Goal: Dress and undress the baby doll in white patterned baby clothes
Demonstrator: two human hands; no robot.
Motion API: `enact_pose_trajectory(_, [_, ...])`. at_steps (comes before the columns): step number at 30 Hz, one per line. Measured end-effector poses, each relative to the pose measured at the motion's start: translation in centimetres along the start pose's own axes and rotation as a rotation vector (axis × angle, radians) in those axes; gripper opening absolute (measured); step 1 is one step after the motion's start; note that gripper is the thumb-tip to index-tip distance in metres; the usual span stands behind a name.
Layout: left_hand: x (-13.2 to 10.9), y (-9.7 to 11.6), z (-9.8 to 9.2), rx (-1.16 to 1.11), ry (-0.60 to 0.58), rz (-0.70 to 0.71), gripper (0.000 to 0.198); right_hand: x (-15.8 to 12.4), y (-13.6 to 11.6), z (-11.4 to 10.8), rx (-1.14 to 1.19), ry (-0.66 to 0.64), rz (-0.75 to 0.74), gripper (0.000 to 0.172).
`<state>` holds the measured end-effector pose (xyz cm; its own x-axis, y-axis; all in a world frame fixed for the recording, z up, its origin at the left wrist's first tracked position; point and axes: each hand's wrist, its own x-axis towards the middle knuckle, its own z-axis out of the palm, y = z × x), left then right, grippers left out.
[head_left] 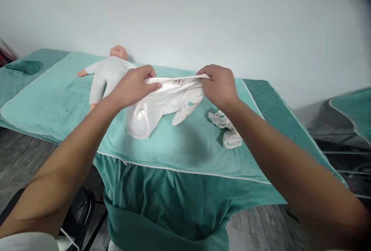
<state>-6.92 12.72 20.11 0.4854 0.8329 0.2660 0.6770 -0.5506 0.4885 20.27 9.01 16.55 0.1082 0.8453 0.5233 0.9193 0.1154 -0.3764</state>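
A small white garment [171, 98] with coloured prints hangs stretched above the green-covered table. My left hand [139, 84] pinches its top edge at the left end, and my right hand [220, 84] grips the same edge at the right end. Printed marks show on the fabric between them. On the table, a bunched white printed cloth [226, 129] lies below my right hand, partly behind my right forearm. A baby doll [108, 71] in a pale suit lies on its back beyond my left forearm, which hides part of it.
A light green sheet [58, 100] with white piping covers the table, over darker green cloth [174, 200] that hangs down in front. A white wall [179, 23] stands behind. At the lower left is a black chair [82, 212]; another green cloth [355, 110] is at the right.
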Motion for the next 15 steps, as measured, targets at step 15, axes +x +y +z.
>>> enact_pose_trajectory(15, [-0.7, -3.6, -0.4, -0.012, 0.166, -0.221, 0.014, -1.0, 3.3, -4.7, 0.157, -0.103, 0.541, 0.041])
